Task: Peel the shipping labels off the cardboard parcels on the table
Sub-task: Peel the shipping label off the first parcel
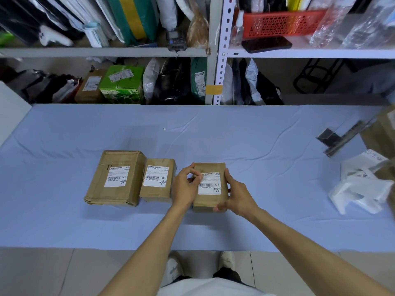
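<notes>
Three brown cardboard parcels lie in a row on the blue cloth table (192, 133). The large left parcel (115, 178) and the middle parcel (158, 181) each carry a flat white shipping label. On the right parcel (210, 201) the white label (210, 185) has its upper left corner lifted. My left hand (184, 186) pinches that lifted corner between thumb and fingers. My right hand (237, 193) grips the parcel's right side and lower edge, holding it against the table.
A heap of crumpled white label paper (361, 189) lies at the table's right, with more cardboard boxes (382, 133) and a dark metal tool (339, 139) beyond it. Metal shelving (215, 52) crammed with bags and parcels stands behind the table. Floor tiles show below the near edge.
</notes>
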The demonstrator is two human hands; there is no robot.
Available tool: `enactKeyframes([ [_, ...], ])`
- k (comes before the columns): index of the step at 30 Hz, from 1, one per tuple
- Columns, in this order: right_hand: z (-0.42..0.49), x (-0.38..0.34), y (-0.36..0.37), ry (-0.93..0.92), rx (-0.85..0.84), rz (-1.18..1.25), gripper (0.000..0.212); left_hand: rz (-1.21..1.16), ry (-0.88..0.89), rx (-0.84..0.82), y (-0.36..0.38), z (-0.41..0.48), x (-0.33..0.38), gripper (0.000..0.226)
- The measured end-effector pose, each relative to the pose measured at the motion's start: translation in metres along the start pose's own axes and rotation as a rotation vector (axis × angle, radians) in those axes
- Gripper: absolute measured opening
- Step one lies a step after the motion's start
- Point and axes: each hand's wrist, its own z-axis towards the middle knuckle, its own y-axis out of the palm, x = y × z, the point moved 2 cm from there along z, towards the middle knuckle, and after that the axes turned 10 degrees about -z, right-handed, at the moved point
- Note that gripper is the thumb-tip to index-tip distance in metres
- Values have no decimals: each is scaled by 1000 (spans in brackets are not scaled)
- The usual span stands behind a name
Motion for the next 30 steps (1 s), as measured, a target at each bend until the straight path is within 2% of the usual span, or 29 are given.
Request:
enactKeyframes([
  [8, 1, 1, 0, -3, -6, 2, 134, -39, -3, 31, 1, -1, -2, 23],
  [30, 1, 0, 0, 0, -6, -6, 135, 21, -18, 8, 1, 1, -1, 15],
])
